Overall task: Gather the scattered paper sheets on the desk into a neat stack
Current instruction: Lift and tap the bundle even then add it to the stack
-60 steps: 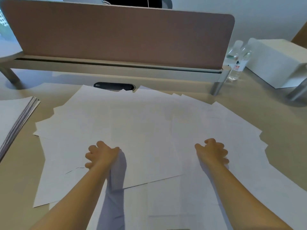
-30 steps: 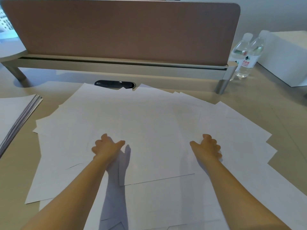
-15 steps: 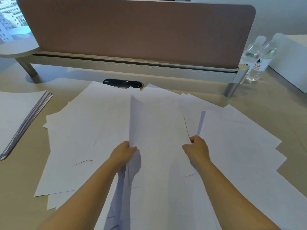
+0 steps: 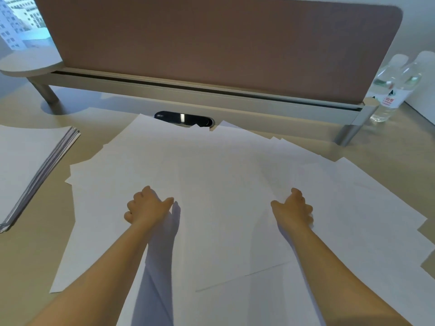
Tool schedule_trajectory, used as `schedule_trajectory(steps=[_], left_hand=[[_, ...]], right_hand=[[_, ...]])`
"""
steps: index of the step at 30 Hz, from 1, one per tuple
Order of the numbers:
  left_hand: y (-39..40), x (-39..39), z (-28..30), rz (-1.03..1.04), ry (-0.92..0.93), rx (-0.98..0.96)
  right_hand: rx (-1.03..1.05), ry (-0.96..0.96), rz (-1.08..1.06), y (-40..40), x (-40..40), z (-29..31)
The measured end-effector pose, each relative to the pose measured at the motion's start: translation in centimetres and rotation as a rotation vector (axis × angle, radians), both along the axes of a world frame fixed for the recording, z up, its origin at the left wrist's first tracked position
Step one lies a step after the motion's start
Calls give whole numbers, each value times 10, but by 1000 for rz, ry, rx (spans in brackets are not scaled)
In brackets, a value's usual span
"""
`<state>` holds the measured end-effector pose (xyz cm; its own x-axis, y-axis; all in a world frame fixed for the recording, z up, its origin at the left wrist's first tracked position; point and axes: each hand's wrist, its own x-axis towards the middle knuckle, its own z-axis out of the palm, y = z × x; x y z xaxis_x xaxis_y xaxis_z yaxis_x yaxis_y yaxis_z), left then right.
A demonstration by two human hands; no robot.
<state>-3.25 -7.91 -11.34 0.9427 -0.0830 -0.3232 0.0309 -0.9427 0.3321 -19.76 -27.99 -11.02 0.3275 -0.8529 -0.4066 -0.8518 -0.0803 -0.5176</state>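
A single head-worn wide-angle view looks forward and down from close above the desk [image 4: 28, 250], with the sheets [image 4: 223, 175] filling mid-frame and the divider panel [image 4: 211, 43] across the top.

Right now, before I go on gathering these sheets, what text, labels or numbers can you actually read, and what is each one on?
Water bottles, far right behind the divider leg: a label with red marks, too blurred to read.
Black cable port at the desk's back edge: a small pale mark at its left end, too small to read.
Scattered paper sheets: they look blank; no print shows.
Stacked papers on the left: top sheet looks blank.
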Motion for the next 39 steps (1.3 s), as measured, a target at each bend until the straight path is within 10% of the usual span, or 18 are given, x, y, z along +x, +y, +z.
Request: schedule_trajectory(steps=[14, 22, 28, 39], left_hand=[[-20, 51, -6, -181, 359, -492], [32, 19, -6, 163, 102, -56], [70, -17, 7, 279, 243, -123], [89, -40, 10, 397, 224, -261]], right_hand=[[146, -229, 137, -2, 54, -9], [106, -121, 134, 8, 21, -9], [307, -285, 45, 37, 7, -21], [5, -259, -27, 46, -7, -10]])
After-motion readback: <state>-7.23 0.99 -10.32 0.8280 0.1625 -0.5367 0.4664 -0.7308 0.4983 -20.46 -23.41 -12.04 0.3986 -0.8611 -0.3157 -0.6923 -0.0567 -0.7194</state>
